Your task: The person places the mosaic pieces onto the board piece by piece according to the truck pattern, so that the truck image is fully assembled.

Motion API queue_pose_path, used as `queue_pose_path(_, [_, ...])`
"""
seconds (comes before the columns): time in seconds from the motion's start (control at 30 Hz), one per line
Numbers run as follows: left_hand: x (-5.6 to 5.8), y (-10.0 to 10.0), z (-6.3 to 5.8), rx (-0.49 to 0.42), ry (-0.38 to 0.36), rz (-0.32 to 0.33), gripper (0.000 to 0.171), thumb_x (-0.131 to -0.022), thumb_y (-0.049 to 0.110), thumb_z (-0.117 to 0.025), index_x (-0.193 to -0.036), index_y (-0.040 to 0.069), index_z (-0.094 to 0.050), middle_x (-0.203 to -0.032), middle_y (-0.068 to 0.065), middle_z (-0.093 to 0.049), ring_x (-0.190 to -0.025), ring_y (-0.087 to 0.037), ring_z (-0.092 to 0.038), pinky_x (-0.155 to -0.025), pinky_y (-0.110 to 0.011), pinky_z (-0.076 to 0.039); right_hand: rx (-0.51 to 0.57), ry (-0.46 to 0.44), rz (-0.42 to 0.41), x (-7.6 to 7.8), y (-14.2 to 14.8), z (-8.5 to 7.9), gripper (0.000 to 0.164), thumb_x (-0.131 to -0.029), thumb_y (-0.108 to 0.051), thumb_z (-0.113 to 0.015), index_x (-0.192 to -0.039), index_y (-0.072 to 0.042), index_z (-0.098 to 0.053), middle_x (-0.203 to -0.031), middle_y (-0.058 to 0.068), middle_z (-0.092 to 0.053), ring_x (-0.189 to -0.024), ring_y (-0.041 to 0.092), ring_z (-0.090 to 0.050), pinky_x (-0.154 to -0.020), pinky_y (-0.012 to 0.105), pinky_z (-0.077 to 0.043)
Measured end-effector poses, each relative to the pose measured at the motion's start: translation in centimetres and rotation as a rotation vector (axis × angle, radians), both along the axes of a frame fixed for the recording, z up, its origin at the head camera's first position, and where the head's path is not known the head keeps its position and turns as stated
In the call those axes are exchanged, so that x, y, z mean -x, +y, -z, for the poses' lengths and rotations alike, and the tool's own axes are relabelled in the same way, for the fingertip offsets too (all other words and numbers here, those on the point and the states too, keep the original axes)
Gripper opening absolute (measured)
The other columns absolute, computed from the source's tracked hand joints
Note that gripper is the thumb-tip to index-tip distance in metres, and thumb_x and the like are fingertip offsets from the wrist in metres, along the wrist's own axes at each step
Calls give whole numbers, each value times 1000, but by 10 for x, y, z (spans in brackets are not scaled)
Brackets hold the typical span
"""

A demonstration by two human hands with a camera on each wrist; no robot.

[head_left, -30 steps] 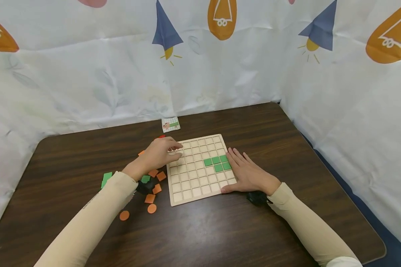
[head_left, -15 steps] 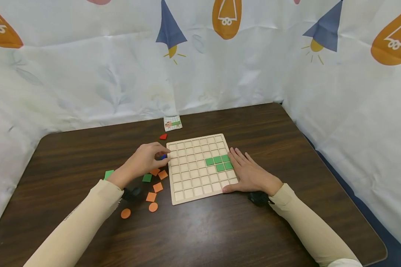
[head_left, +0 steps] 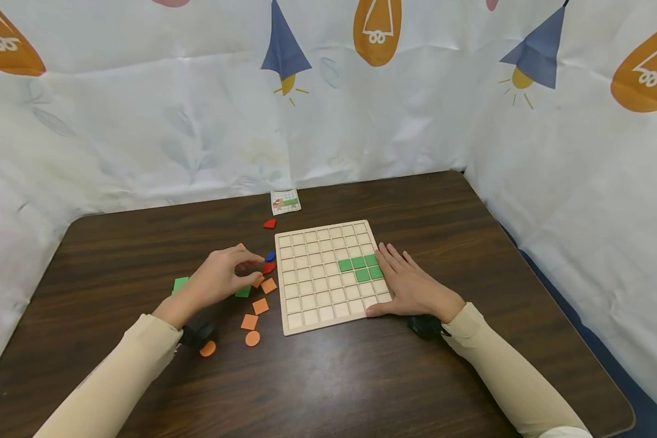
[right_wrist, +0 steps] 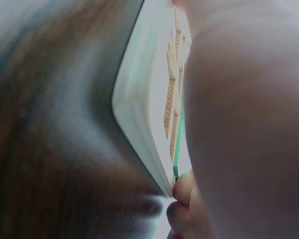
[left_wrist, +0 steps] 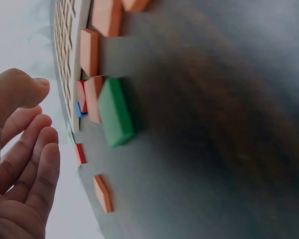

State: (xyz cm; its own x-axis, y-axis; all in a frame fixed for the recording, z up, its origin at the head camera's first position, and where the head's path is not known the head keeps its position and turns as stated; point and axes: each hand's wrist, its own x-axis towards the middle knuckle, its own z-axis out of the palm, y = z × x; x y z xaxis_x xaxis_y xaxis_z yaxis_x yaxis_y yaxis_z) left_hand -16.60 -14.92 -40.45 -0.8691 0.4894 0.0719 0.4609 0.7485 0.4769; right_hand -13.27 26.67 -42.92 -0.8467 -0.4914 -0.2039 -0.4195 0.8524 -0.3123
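My left hand (head_left: pixel 212 281) hovers over loose flat pieces left of the pale wooden grid board (head_left: pixel 319 285). In the left wrist view its thumb and fingers bend loosely with a gap between them and hold nothing. Close to the fingertips are a red piece (head_left: pixel 269 267), a blue piece (head_left: pixel 271 257), orange squares (head_left: pixel 269 285) and a green tile (left_wrist: pixel 115 112), partly covered by the hand in the head view. My right hand (head_left: pixel 413 285) rests along the board's right edge, fingers extended. Several green square tiles (head_left: pixel 359 263) fill cells beside those fingers.
Another red piece (head_left: pixel 270 224) lies beyond the board's far left corner. A small patterned card (head_left: pixel 285 202) is at the table's back edge. Orange discs (head_left: pixel 252 338) lie nearer the front, and another green piece (head_left: pixel 180 284) lies behind the left wrist. A printed white curtain (head_left: pixel 219 121) surrounds the table (head_left: pixel 361 377).
My left hand has drawn back leftward from over the board's left cells to the loose pieces, uncovering the red and blue ones. My right hand stays at the board's edge.
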Motion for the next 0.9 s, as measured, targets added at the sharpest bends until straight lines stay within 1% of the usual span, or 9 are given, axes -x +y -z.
queue_pose_path(0.17, [-7, -9, 6, -11, 12, 3, 28, -94, 18, -76, -120, 9, -77, -111, -5, -76, -93, -18, -72, -78, -35, -61, -6, -4, 4, 0, 1, 2, 130, -81, -85, -62, -167, -6, -4, -176, 16, -1, -165, 35, -1, -131, 63, -12])
queue_pose_path(0.27, [-10, -14, 9, -23, 30, 0, 28, -92, 17, -78, -120, 10, -77, -110, -4, -76, -94, -18, -72, -80, -36, -61, -15, -11, 8, 1, 1, 3, 130, -81, -85, -61, -167, -8, -1, -176, 15, 1, -165, 33, 1, -132, 61, -10])
queue_pose_path(0.37, [-13, -19, 11, -27, 34, -2, 31, -91, 19, -79, -121, 10, -77, -109, -3, -76, -93, -18, -71, -80, -36, -60, -12, -4, 5, 1, 1, 3, 130, -81, -85, -61, -167, -7, -2, -176, 16, 0, -165, 35, 0, -131, 62, -11])
queue_pose_path(0.53, [-17, -29, 13, -37, -5, -29, 34, -90, 24, -82, -122, 13, -76, -110, 0, -77, -93, -14, -68, -80, -30, -58, -7, 1, 1, 0, 1, 3, 130, -81, -86, -60, -167, -6, -3, -176, 16, -1, -165, 35, -1, -131, 63, -12])
queue_pose_path(0.67, [-20, -33, 15, -55, -29, -33, 37, -89, 25, -83, -123, 13, -76, -111, -1, -78, -92, -14, -68, -80, -28, -58, -1, 13, -4, 0, 1, 2, 130, -81, -85, -62, -166, -4, -5, -175, 18, -3, -164, 37, -3, -130, 64, -14])
queue_pose_path(0.9, [-23, -38, 20, -20, -54, -50, 39, -87, 24, -84, -124, 14, -76, -111, 1, -77, -94, -12, -69, -81, -28, -59, -3, 6, -3, 0, 1, 3, 130, -81, -85, -61, -167, -5, -5, -176, 18, -2, -165, 37, -3, -130, 63, -12])
